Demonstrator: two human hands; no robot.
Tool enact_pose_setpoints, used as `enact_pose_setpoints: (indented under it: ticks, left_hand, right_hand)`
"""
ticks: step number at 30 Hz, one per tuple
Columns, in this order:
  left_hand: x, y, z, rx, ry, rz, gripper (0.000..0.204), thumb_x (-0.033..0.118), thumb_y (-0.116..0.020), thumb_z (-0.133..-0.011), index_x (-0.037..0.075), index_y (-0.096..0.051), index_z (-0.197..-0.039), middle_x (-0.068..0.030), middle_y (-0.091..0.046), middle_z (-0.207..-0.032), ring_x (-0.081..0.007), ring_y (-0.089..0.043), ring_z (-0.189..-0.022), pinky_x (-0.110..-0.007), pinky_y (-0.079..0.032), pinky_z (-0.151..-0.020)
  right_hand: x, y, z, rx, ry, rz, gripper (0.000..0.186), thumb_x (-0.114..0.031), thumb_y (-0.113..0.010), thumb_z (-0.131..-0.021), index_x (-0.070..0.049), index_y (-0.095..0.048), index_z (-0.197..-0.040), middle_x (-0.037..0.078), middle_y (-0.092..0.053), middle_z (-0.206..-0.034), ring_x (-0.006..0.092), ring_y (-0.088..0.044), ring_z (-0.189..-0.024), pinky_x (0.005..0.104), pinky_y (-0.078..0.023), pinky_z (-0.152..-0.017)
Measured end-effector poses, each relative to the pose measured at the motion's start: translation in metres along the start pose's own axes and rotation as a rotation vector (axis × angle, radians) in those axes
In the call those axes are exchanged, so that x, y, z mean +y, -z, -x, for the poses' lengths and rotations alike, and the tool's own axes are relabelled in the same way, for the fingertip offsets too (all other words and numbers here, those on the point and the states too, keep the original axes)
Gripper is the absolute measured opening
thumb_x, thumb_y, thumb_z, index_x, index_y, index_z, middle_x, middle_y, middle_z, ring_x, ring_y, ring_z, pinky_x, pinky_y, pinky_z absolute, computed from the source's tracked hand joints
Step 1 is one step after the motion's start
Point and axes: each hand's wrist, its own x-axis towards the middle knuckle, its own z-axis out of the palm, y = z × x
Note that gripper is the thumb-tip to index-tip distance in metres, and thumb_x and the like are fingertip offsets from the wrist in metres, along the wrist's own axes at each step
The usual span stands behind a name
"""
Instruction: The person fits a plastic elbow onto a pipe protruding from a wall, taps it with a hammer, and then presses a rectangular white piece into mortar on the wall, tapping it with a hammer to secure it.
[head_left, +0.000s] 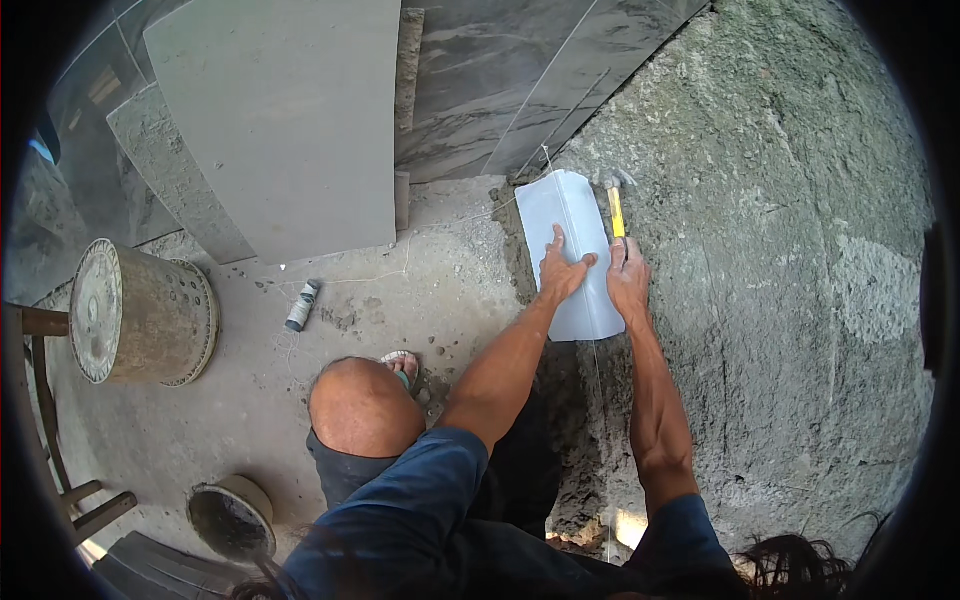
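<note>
A pale bluish-white tile (pixel 590 315) with rough edges lies on a bed of dark mortar, right of the middle. A thin string (pixel 598 375) runs lengthwise over it. My left hand (pixel 562 272) rests on the tile's face with the thumb and fingers apart. Beside the tile's right edge, my right hand (pixel 629 278) is closed around the lower handle of a hammer (pixel 617 212). The hammer has a yellow grip, and its metal head points away from me. My right palm hides the handle's end.
Rough grey concrete wall (pixel 760 260) rises on the right. Large grey tiles (pixel 290 120) lean at the back. On the left are an overturned bucket (pixel 140 315), a spool of string (pixel 302 305) and a second bucket (pixel 232 515). A wooden stool (pixel 50 400) stands at the left edge.
</note>
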Motion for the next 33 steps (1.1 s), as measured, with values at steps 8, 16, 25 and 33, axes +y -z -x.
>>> enact_pose_setpoints:
  ticks: [8, 16, 25, 33]
  left_hand:
    - [-0.006, -0.006, 0.0, -0.009, -0.047, 0.028, 0.118, 0.044, -0.081, -0.074, 0.01, -0.01, -0.162, -0.0355, -0.03, -0.155, -0.0465, -0.039, -0.142, -0.043, -0.033, -0.119]
    - [0.006, -0.008, 0.005, 0.006, -0.069, -0.029, 0.118, 0.043, -0.081, -0.074, 0.008, -0.01, -0.162, -0.0356, -0.033, -0.154, -0.046, -0.042, -0.139, -0.042, -0.036, -0.117]
    - [0.003, -0.005, 0.002, 0.021, -0.087, -0.004, 0.116, 0.043, -0.08, -0.075, 0.008, -0.01, -0.162, -0.0348, -0.032, -0.154, -0.0459, -0.041, -0.14, -0.043, -0.035, -0.118]
    - [-0.006, -0.006, 0.004, 0.02, -0.049, -0.004, 0.117, 0.043, -0.08, -0.075, 0.007, -0.01, -0.162, -0.0382, -0.029, -0.154, -0.0479, -0.038, -0.142, -0.043, -0.031, -0.12]
  right_hand:
    - [0.008, 0.005, 0.0, -0.062, -0.006, 0.094, 0.033, -0.03, -0.045, -0.104, 0.0, -0.055, -0.109, 0.034, -0.065, -0.09, 0.0555, -0.061, -0.088, 0.0608, -0.046, -0.074]
    - [0.0, 0.009, 0.018, 0.262, -0.036, -0.031, 0.034, -0.029, -0.042, -0.106, 0.001, -0.057, -0.099, 0.028, -0.063, -0.081, 0.0508, -0.062, -0.083, 0.0535, -0.047, -0.07]
    - [-0.009, 0.011, 0.012, 0.184, 0.007, -0.037, 0.033, -0.03, -0.045, -0.105, 0.0, -0.057, -0.107, 0.031, -0.065, -0.087, 0.052, -0.063, -0.083, 0.0571, -0.047, -0.071]
    - [-0.029, 0.021, 0.0, 0.119, -0.037, -0.036, 0.034, -0.031, -0.046, -0.104, 0.001, -0.058, -0.109, 0.033, -0.064, -0.091, 0.0547, -0.061, -0.087, 0.0593, -0.046, -0.074]
